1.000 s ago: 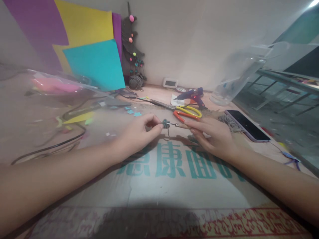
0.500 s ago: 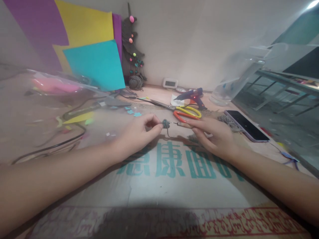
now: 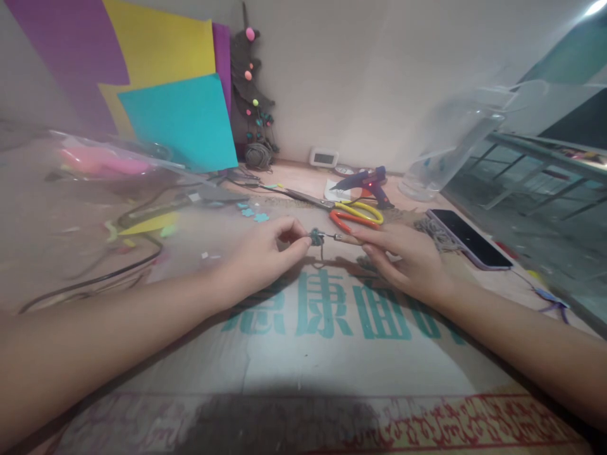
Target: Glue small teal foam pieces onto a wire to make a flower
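Clock centred on the small grey-green yarn piece [image 3: 316,237], which is sitting mid-view between the two hands. Left hand [image 3: 277,249] is coming in from 8–9 o'clock, pinching the yarn piece between thumb and index finger. Right hand [image 3: 408,256] is lying at 3 o'clock, grasping the handle of a slim metal-tipped tool [image 3: 349,240]; the tool is pointing toward 9 o'clock, its tip meeting the yarn piece. Whether the tip is passing through a loop: too small to tell. A yarn tail [image 3: 322,256] is hanging toward 6 o'clock.

Scissors [image 3: 356,215] are lying just beyond, yellow and orange handles resting at 2 o'clock, blades pointing toward 11. Glue gun [image 3: 367,183] is resting at 1–2, red light glowing. White device [image 3: 324,157] is standing at 12, by the wall. Clear jug [image 3: 424,177] is standing at 2. Loose grey yarn [image 3: 434,234] is lying at 3, just beside a dark-screened phone [image 3: 469,239]. Yarn ball [image 3: 258,155] is sitting at 11. Blue flower cutouts [image 3: 260,217] are lying at 10, teal sheet [image 3: 183,123] leaning farther out. Black cable [image 3: 109,275] is snaking around 9.
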